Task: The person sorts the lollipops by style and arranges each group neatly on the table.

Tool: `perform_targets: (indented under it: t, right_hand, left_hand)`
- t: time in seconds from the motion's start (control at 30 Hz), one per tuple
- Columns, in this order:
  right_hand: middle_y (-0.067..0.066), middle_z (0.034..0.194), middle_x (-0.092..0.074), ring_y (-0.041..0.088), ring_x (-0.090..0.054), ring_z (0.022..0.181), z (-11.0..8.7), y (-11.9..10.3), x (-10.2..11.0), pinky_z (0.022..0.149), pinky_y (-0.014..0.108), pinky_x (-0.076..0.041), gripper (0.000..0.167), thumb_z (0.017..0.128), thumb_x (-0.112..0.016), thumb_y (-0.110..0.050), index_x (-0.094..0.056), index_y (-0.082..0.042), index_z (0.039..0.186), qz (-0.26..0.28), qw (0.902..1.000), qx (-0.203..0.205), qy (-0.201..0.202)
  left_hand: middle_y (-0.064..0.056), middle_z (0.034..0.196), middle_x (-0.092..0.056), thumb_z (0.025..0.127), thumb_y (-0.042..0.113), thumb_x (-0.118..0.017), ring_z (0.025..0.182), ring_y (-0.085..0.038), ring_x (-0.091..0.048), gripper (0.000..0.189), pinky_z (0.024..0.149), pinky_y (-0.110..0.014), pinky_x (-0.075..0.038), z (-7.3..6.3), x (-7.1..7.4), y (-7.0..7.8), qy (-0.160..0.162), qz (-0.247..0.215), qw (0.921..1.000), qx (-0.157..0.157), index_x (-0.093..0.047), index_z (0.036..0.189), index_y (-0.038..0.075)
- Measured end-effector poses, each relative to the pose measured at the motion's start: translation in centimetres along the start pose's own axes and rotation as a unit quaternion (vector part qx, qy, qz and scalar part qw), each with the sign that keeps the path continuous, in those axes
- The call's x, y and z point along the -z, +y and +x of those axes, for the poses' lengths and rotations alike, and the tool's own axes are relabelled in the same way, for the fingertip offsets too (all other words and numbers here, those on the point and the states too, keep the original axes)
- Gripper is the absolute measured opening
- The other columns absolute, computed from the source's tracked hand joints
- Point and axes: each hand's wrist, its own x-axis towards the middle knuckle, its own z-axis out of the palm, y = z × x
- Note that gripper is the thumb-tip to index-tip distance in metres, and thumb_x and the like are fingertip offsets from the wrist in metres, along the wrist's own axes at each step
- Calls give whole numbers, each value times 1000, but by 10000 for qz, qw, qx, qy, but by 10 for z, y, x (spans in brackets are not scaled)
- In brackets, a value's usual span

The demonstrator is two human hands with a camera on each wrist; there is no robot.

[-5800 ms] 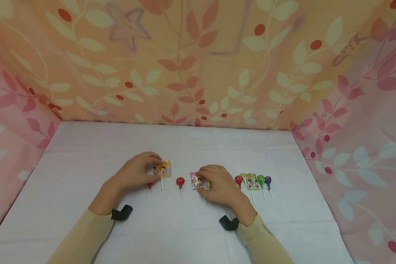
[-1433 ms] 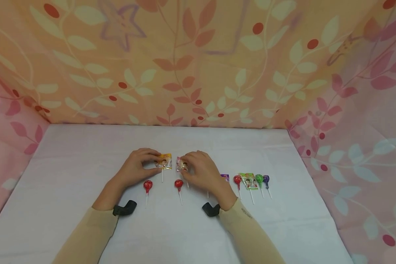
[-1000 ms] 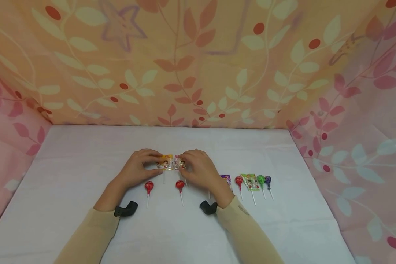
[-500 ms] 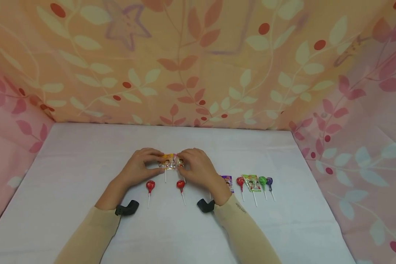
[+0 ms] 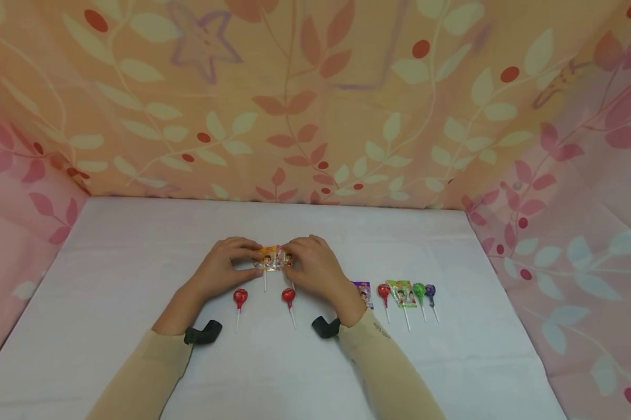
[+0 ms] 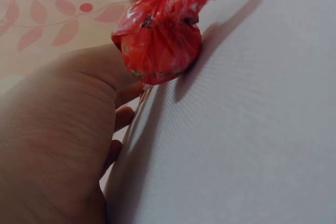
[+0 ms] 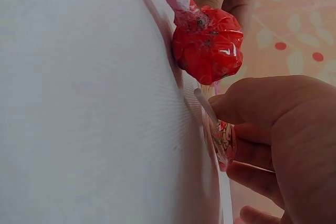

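One orange-wrapped lollipop and one pink-wrapped lollipop bear cartoon figures, any print too small to read; they touch, toward the far edge of the white-covered tabletop. The left hand pinches the orange one between its fingers, the right hand the pink. Two red lollipops lie nearer the front edge. Leafy fabric hangs around, orange behind and pink at both sides.
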Motion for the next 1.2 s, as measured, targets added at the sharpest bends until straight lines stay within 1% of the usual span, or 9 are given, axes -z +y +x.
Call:
perform_targets:
  t: [0.2, 0.4, 0.7, 0.93, 1.2]
  right_hand:
    - [0, 131, -75, 19, -64, 131, 2, 0, -1, 128, 48, -34, 43, 96, -83, -30, -76, -13, 134, -13, 10000, 22, -12]
    - [-1, 131, -75, 19, -64, 131, 2, 0, -2, 127, 48, -36, 42, 96, -83, -30, -76, -14, 133, -83, 9999, 56, 34]
    - [-2, 131, -75, 19, -64, 132, 1, -1, -3, 127, 48, -36, 44, 95, -85, -33, -76, -15, 134, -115, 9999, 76, -35]
    - [-2, 131, -75, 19, -64, 132, 0, 0, -4, 126, 46, -37, 43, 95, -84, -35, -76, -15, 133, -190, 9997, 144, -28]
    - [-3, 132, -74, 18, -63, 132, 0, 0, -5, 126, 46, -37, 42, 96, -83, -37, -76, -16, 132, -285, 9995, 140, -32]
  left_hand:
    - [-2, 133, -76, 83, 23, -99, 133, -31, -62, 33, 115, -62, -41, 2, -1, 0, 71, -10, 10000, -64, -87, 113, 17]
    - [1, 133, -76, 83, 24, -99, 134, -28, -62, 34, 115, -61, -42, 2, -1, 0, 40, 33, 10000, -25, -87, 114, 18]
    - [2, 136, -75, 85, 24, -97, 138, -29, -59, 35, 115, -58, -39, 2, -1, -1, -114, 131, 9998, -20, -86, 118, 19]
    - [1, 136, -74, 86, 24, -97, 137, -28, -60, 35, 115, -57, -39, 2, -2, -2, -80, 118, 9999, -30, -85, 118, 18]
    - [2, 136, -75, 85, 24, -97, 137, -28, -60, 35, 115, -58, -39, 2, -3, -4, -72, 132, 9999, 25, -86, 118, 19]
